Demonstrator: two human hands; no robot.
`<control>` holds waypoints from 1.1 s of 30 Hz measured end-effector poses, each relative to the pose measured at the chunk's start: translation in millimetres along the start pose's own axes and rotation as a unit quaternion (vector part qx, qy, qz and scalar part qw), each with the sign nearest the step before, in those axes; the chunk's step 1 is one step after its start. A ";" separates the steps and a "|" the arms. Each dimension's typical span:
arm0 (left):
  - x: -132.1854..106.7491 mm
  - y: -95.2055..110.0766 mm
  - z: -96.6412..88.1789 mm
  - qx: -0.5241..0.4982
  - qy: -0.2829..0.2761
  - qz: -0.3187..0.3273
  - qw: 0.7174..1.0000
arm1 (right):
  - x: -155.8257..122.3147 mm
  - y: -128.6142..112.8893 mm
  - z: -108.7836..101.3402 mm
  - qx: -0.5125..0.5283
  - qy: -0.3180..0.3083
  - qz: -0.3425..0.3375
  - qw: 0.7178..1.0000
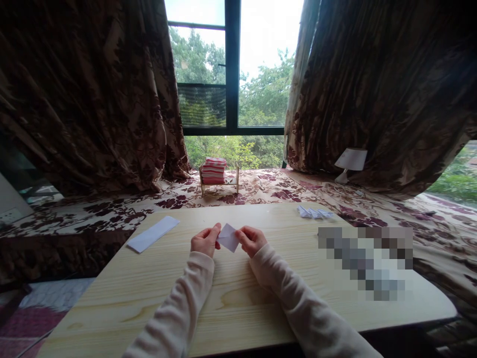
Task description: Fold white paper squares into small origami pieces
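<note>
Between my two hands, just above the middle of the table, is a small folded piece of white paper (228,238), turned so that it looks like a diamond. My left hand (206,240) pinches its left corner between thumb and fingers. The right corner is pinched by my right hand (252,239). To the left on the table lies a flat strip of white paper (153,234). Several small folded white paper pieces (315,213) sit in a row near the far right corner of the table.
The pale wooden table (238,318) has rounded corners. A blurred-out patch (365,263) hides something on its right side. Beyond, a flowered cloth ledge (261,186) bears a small rack with folded pink-striped cloths (213,171) and a white lamp (351,159).
</note>
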State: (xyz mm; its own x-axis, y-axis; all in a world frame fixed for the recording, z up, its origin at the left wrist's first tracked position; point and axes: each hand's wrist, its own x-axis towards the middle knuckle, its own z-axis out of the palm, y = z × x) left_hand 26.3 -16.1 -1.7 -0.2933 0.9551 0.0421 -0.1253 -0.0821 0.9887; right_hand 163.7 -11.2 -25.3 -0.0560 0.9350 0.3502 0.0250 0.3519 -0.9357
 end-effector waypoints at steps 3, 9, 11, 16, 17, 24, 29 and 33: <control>1.1 1.4 -1.8 0.000 -0.012 0.002 1.000 | 0.7 -3.2 -4.3 0.003 0.021 -0.003 1.000; -5.8 -1.5 0.4 0.040 -0.055 0.049 0.996 | 0.0 -3.3 -1.4 0.012 0.016 0.007 1.000; -8.1 -1.6 0.5 0.058 -0.067 0.078 0.993 | 0.6 -1.3 -1.3 0.012 0.011 0.010 1.000; -13.7 -0.1 4.5 0.101 -0.103 0.154 0.977 | 2.9 3.2 -1.9 0.007 0.007 0.011 1.000; -15.1 0.3 5.5 0.108 -0.107 0.162 0.975 | 3.0 3.3 -1.8 0.005 0.007 0.011 1.000; -25.2 2.5 9.0 0.121 -0.124 0.152 0.973 | 1.9 -8.1 -4.3 -0.028 0.040 -0.005 0.999; -28.6 2.6 13.2 0.118 -0.127 0.153 0.973 | 3.3 -12.1 -5.6 -0.031 0.080 0.000 0.996; -25.2 1.5 12.0 0.113 -0.107 0.146 0.977 | 6.7 -10.2 -7.9 -0.010 0.102 0.024 0.994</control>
State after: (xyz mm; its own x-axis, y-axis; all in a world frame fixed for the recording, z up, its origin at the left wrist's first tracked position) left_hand 44.9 -36.8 0.4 -0.0780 0.9401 0.3319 0.1534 -0.3176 0.9357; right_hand 170.9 -8.2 -13.1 0.1492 0.9397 0.3077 0.0430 0.3047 -0.9515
